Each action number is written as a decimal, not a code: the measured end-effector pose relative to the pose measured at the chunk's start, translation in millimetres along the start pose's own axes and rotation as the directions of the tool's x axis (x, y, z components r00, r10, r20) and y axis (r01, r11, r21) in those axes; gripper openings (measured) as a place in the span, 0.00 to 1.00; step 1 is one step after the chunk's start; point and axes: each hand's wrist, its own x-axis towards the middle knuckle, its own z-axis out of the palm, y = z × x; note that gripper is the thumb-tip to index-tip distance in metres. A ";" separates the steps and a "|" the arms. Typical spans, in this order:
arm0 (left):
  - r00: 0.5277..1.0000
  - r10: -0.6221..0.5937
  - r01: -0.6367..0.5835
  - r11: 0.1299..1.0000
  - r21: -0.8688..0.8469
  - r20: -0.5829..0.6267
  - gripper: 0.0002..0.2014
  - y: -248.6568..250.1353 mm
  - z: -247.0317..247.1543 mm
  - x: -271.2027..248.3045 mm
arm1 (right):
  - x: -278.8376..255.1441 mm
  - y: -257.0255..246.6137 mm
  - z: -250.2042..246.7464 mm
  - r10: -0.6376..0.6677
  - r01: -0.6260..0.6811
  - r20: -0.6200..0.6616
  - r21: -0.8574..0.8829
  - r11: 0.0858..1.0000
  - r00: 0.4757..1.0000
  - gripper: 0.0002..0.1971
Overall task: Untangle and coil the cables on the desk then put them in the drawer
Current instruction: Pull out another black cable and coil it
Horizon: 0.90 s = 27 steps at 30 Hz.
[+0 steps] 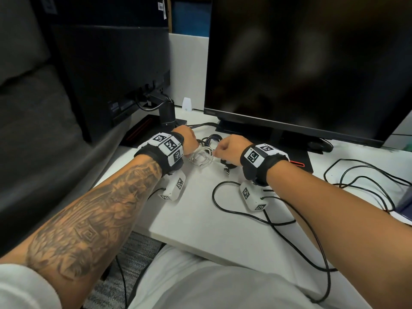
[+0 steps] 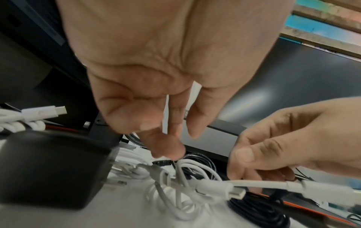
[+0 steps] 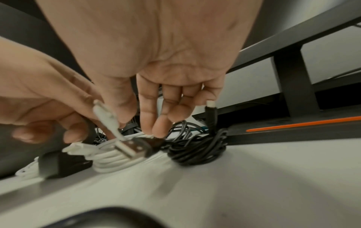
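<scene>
Over tangled cables (image 1: 201, 156), both hands (image 1: 229, 148) pinching

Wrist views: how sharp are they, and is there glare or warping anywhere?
Left wrist: white cables and left hand fingertips smeared by motion. Right wrist: right hand and plug soft, desk blurred. Head: sharper, edges bowed, faint reflections on monitor.

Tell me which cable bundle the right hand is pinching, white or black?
The white bundle: the right hand pinches one of its strands. The black bundle lies coiled on the desk beside it, untouched.
</scene>
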 end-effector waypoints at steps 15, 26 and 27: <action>0.998 0.026 -0.035 0.989 0.142 0.059 0.14 -2.9 8.5 -0.3 | 5.1 -30.9 15.1 -0.050 0.057 0.033 -0.288 0.956 0.998 0.20; 0.997 -0.020 0.014 0.996 0.092 0.069 0.20 3.5 2.7 0.6 | -7.2 -31.0 16.3 -0.084 0.094 -0.063 0.171 0.981 0.994 0.08; 0.997 -0.024 0.020 0.999 0.047 0.068 0.19 1.8 2.1 0.2 | -10.9 -28.6 14.5 -0.105 0.121 -0.086 0.207 0.971 0.991 0.08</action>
